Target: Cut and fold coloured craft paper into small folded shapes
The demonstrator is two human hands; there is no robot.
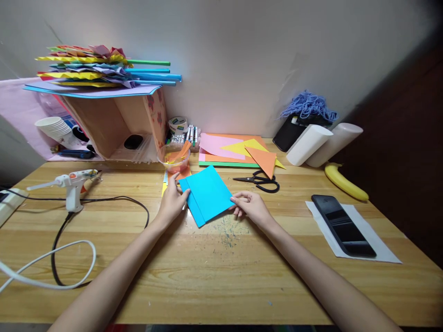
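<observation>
A bright blue sheet of paper [212,196] is held tilted above the middle of the wooden table, with a crease or folded strip along its left side. My left hand [173,197] grips that left edge, thumb on top and fingers partly behind it. At the right corner, my right hand [252,208] pinches the paper between thumb and fingers. Black scissors [261,181] lie just beyond my right hand. Behind the sheet stands a clear plastic bowl [175,159] with orange and yellow paper scraps in and near it.
A white glue gun [74,186] with looping cables is at left. Coloured paper [224,146] is stacked at the back, beside a box [117,120] topped with paper flowers. To the right are white rolls [309,144], a banana [346,182] and a phone [342,226] on white paper.
</observation>
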